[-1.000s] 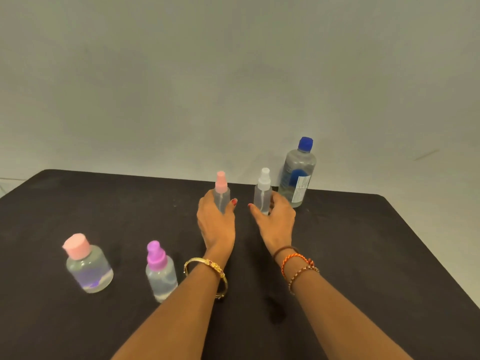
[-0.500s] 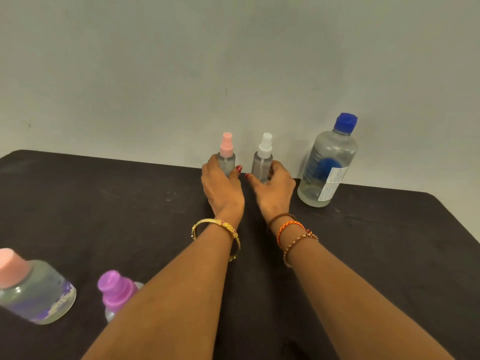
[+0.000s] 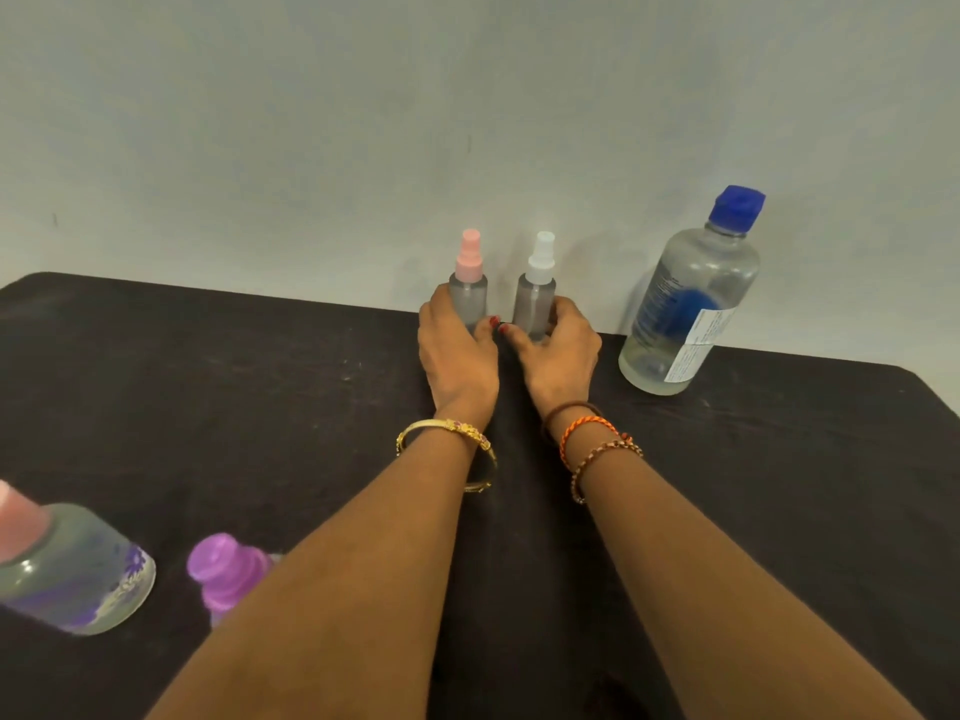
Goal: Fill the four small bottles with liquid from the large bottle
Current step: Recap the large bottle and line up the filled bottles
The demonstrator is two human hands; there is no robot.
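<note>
Purple-capped bottle (image 3: 228, 574) half hidden behind forearm, pink-capped bottle (image 3: 67, 569) cropped

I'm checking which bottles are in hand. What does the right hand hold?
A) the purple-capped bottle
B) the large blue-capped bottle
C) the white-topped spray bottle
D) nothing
C: the right hand curls round the white-topped spray bottle, while the left hand holds the pink-topped spray bottle.

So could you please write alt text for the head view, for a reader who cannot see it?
Two hands each grip a small spray bottle upright at the far edge of a black table: left hand on the pink-capped one, right hand on the white-capped one. A large blue-capped bottle stands to their right.
</note>
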